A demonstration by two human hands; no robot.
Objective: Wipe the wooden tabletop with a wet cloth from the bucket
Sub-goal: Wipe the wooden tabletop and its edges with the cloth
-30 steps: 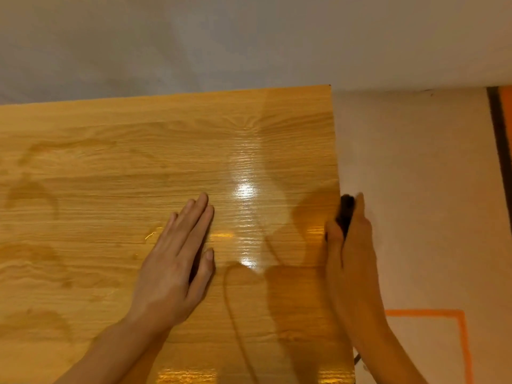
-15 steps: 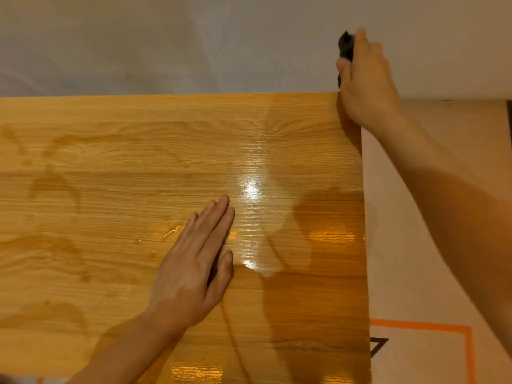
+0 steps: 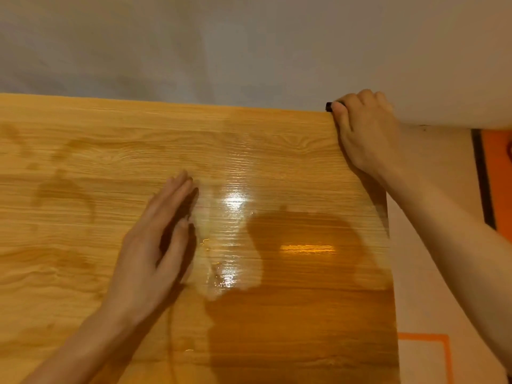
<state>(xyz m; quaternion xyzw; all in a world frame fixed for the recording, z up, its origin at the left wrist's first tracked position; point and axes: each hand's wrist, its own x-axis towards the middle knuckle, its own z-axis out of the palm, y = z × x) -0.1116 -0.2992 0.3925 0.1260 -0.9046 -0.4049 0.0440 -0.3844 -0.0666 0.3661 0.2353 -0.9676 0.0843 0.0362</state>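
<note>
The wooden tabletop (image 3: 83, 167) fills most of the view, glossy and wet in the middle and right, with faint damp streaks at the left. My left hand (image 3: 151, 250) lies flat on the wood near the centre, fingers together and holding nothing. My right hand (image 3: 365, 134) is curled over the table's far right corner, closed around a dark cloth (image 3: 329, 106); only a small dark tip shows past my thumb. No bucket is in view.
A pale wall (image 3: 249, 45) runs along the table's far edge. Right of the table lies light floor (image 3: 432, 286) with an orange taped outline (image 3: 424, 336) and an orange-and-black strip (image 3: 496, 176) at the far right.
My right hand with the cloth ran up the table's right edge to the far corner and now grips over that corner. My left hand stayed flat on the wood.
</note>
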